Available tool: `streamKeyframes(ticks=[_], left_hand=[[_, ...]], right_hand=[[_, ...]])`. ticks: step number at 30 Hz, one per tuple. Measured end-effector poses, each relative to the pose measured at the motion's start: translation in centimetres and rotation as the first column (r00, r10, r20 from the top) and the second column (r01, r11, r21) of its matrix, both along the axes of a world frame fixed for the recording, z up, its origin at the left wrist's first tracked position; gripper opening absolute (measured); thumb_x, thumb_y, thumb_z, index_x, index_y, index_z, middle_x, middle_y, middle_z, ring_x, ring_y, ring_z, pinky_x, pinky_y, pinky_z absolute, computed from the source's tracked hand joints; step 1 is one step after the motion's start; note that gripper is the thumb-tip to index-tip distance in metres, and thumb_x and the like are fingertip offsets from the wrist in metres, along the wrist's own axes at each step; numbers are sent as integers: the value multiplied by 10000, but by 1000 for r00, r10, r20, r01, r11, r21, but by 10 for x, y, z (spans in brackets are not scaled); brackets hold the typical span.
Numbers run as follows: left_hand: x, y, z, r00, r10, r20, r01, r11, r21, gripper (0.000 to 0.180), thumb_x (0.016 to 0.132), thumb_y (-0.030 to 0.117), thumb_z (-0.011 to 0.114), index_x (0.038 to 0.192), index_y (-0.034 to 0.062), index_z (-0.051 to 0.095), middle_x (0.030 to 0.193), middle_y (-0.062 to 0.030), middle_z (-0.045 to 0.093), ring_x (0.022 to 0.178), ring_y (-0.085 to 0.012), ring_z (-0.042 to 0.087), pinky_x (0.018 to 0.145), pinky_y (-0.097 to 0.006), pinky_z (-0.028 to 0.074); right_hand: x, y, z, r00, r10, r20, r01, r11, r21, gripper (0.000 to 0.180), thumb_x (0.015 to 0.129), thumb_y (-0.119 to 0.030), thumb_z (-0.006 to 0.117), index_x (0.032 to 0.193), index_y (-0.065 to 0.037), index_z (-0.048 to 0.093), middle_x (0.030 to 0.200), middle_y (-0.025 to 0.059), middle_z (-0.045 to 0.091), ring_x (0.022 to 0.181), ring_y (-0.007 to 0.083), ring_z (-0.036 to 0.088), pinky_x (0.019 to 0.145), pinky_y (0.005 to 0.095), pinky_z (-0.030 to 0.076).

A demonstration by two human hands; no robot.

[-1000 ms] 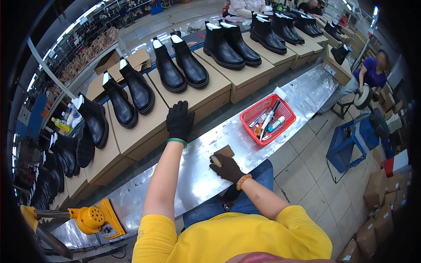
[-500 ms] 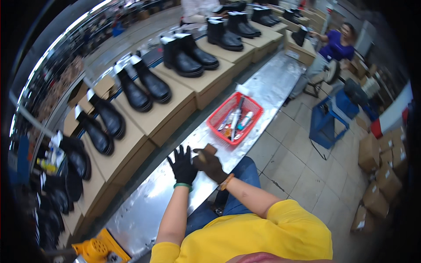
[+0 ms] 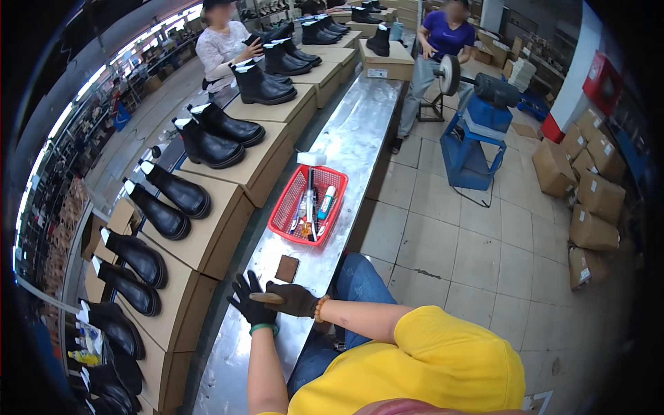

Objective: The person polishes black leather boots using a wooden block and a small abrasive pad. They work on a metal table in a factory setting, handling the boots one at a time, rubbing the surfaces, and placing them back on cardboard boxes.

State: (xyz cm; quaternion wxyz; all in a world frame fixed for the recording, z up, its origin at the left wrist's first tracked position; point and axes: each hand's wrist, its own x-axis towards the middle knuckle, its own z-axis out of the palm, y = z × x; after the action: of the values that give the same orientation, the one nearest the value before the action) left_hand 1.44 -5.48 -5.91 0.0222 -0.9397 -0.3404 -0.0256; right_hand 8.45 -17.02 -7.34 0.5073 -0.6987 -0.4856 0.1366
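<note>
A red basket [image 3: 273, 216] stands on the metal bench [image 3: 371, 111], holding a white tube with a teal end [image 3: 326, 203], a long dark stick [image 3: 310, 181] and, low down, an orange bit and other small things too jumbled to tell apart. A white block [image 3: 311, 158] sits at its far rim. Along the left, boots [image 3: 205, 144] stand on closed cartons [image 3: 207, 232], white stuffing showing at their tops; what the cartons hold is hidden. Another boot [image 3: 378, 41] stands on a box [image 3: 391, 67] at the bench's far end, and more boxes [image 3: 553, 168] are piled on the floor at right. The right hand [image 3: 296, 300], in a dark glove, is curled round a tan piece [image 3: 266, 298], which juts out leftward over the left hand [image 3: 253, 300]; whether the two touch is hard to tell, and its other end is covered by the grip. The left hand, gloved in black, has its fingers spread wide, with nothing visibly grasped. A brown square [image 3: 287, 268] lies on the bench just beyond the right hand, near the basket. The nearest boots at lower left fade into the dark rim.
</note>
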Motion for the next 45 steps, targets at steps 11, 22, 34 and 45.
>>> streamKeyframes(ticks=[11,22,34,45], left_hand=[[-77,-91,8,997,-75,-2,75,997,-12,641,878,456,443,1376,59,376,1464,-196,295,1357,-412,234,1072,-615,88],[-30,-20,-21,993,-112,-44,120,952,282,669,882,510,424,1448,179,292,1505,-93,261,1396,-311,183,1069,-609,40],[34,12,4,999,-20,-27,24,988,154,562,907,480,416,1410,238,356,1448,-118,362,1349,-348,293,1038,-635,195],[45,43,-14,979,-82,185,70,995,74,477,926,400,422,1295,110,506,1330,-161,485,1237,-338,431,1028,-511,287]], right_hand=[[-13,0,16,1000,-10,-26,10,1000,7,347,831,-395,612,1049,-127,588,922,118,647,841,306,626,737,389,490],[-19,-2,13,995,-88,-48,91,994,63,375,811,-355,638,1083,-105,579,918,131,647,823,313,636,729,390,502],[-25,7,16,985,-139,-104,140,990,5,318,783,-339,651,1016,-136,577,897,126,648,804,322,632,699,405,499],[-31,7,17,975,-189,-117,198,978,66,322,811,-305,647,1066,-123,568,920,125,644,829,323,627,713,406,498]])
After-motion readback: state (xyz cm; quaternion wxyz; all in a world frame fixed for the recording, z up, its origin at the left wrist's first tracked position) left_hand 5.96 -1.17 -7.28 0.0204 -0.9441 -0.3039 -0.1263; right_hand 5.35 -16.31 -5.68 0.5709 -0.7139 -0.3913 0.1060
